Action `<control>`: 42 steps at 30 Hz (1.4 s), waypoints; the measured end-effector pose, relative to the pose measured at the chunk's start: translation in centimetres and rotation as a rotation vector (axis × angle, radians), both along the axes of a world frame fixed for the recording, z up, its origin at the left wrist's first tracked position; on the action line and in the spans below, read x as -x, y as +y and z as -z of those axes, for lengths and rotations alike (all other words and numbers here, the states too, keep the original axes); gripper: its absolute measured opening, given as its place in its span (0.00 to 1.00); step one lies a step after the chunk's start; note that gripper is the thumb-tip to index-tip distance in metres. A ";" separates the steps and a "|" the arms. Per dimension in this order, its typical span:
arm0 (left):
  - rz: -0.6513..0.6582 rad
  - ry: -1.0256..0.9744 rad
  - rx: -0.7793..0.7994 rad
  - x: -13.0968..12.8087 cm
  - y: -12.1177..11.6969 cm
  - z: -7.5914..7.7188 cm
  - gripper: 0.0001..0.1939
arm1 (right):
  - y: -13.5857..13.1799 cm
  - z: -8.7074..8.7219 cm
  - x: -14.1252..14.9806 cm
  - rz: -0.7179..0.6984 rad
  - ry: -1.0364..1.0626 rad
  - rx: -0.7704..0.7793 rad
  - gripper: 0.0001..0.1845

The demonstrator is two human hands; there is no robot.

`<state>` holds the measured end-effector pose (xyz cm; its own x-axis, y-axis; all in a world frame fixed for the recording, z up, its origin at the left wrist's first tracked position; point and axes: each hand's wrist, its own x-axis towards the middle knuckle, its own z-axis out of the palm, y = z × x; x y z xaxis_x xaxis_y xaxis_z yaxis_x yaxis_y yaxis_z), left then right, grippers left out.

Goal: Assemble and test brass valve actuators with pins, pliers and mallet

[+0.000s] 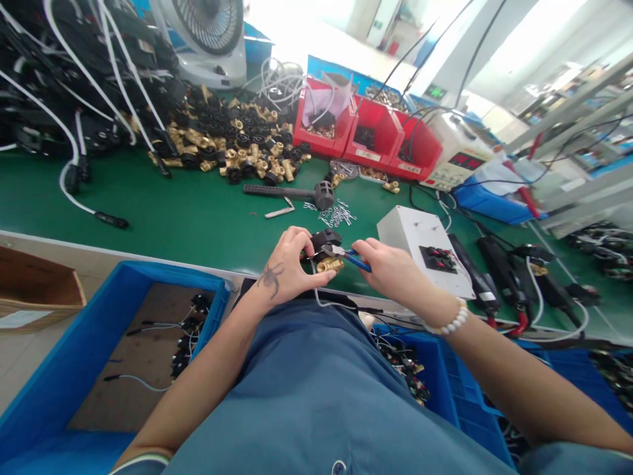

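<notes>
One black plastic and yellow brass fitting (pixel 325 240) was near the front edge of the green tabletop (pixel 208 211), pinched in the person's left hand (pixel 291 264). The right hand (pixel 384 261) grasped blue-handled metal pliers (pixel 359 261), tips at the fitting. Beyond lay silver wire clips (pixel 337 215) and, farther back, three red plastic bins (pixel 380 123).

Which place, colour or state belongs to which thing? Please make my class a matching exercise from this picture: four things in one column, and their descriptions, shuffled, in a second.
Column one
1. blue-handled pliers
2. fan
3. open-fronted bins
4. beaded bracelet

Column two
A. red, side by side towards the back of the bench top
B. worn on the right arm
C. held in the right hand
D. pale, standing behind the pile of brass fittings

Right pairs
1-C, 2-D, 3-A, 4-B
</notes>
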<state>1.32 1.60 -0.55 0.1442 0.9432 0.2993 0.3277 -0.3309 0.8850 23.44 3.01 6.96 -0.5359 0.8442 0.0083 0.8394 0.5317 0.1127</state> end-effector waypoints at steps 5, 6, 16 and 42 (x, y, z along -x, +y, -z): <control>0.008 -0.027 0.004 0.0 0.0 0.1 0.22 | 0.2 -0.5 -0.6 0.025 0.422 -0.413 0.09; 0.009 -0.026 0.003 0.0 0.0 0.1 0.22 | 0.1 -0.4 -0.6 0.031 0.449 -0.446 0.09; 0.004 -0.026 -0.009 0.0 0.0 0.2 0.22 | -0.2 -0.4 -0.1 0.043 0.388 -0.315 0.11; 0.011 -0.028 0.008 0.0 0.1 0.2 0.21 | 0.3 -0.3 0.3 0.099 0.486 -0.401 0.10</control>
<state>1.34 1.70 -0.72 0.1461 0.9440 0.2959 0.2994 -0.3273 0.8962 23.17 3.33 7.22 -0.3112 0.7705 0.5563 0.8878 0.4445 -0.1189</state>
